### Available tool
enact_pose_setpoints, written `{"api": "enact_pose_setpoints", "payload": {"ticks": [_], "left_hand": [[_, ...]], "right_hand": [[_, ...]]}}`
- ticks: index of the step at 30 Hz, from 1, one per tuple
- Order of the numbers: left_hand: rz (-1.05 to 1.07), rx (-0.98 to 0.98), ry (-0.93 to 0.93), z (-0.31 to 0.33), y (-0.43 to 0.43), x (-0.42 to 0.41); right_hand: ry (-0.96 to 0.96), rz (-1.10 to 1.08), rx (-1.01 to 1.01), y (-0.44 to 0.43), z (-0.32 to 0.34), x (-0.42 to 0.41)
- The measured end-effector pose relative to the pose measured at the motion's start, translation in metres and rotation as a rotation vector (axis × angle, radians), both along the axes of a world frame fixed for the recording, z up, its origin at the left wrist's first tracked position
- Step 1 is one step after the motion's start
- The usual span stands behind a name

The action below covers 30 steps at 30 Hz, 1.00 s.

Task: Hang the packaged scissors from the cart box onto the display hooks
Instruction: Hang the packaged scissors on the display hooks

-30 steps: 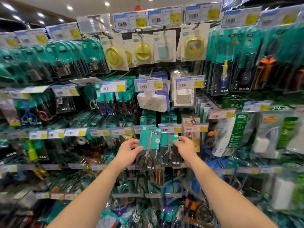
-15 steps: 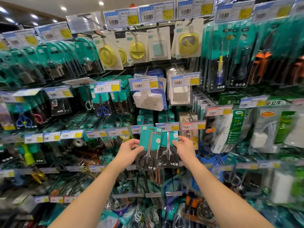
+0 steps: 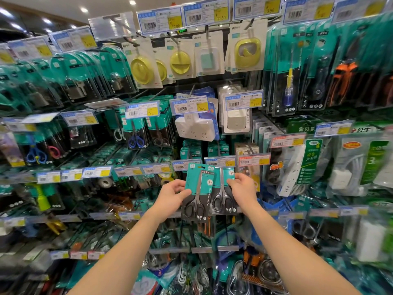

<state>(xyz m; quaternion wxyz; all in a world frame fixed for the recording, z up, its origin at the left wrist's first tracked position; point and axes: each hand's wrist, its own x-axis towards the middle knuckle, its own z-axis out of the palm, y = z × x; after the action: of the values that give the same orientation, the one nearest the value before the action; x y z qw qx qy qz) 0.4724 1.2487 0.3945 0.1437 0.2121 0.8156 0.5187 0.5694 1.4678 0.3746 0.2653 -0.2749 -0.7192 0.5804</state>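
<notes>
Two teal-and-black carded packs of black-handled scissors are held up side by side in front of the display wall. My left hand point(image 3: 170, 196) grips the left scissors pack point(image 3: 197, 188) by its left edge. The right scissors pack point(image 3: 223, 188) is pinched at its right edge by my right hand point(image 3: 244, 190), and its top sits just under a price tag point(image 3: 220, 161) on a hook. More teal scissors packs point(image 3: 191, 152) hang on the hooks right behind. The cart box is out of view.
Pegboard hooks all around carry padlocks point(image 3: 74, 81), yellow holders point(image 3: 142, 69), white power adapters point(image 3: 195, 126), screwdrivers point(image 3: 289, 81) and power strips point(image 3: 297, 167). Price tags stick out at the hook tips. Lower rows hold more tools and carabiners point(image 3: 238, 277).
Both hands stay on the two scissors packs at about the same spot. The view has shifted slightly, so the shelves sit a bit lower and to the left.
</notes>
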Motion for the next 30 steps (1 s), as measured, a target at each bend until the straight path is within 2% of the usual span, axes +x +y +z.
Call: {"api": "enact_pose_setpoints", "payload": {"ticks": [11,16,24,27,30], "left_hand": [[-0.048,0.016,0.001,0.0,-0.001,0.0],[-0.05,0.01,0.008,-0.005,0.0,-0.005],[-0.057,0.028,-0.002,-0.01,-0.001,-0.016],[-0.05,0.039,-0.007,-0.011,-0.001,-0.017],[-0.052,0.049,-0.012,-0.011,-0.003,-0.017]], "right_hand": [[-0.158,-0.085,0.318,0.004,-0.003,-0.002],[-0.183,-0.133,0.322,0.0,-0.006,-0.007],[-0.198,-0.216,0.496,-0.021,0.001,0.008],[-0.218,-0.21,0.428,-0.022,0.001,0.002],[-0.175,-0.172,0.261,-0.017,-0.002,-0.011]]}}
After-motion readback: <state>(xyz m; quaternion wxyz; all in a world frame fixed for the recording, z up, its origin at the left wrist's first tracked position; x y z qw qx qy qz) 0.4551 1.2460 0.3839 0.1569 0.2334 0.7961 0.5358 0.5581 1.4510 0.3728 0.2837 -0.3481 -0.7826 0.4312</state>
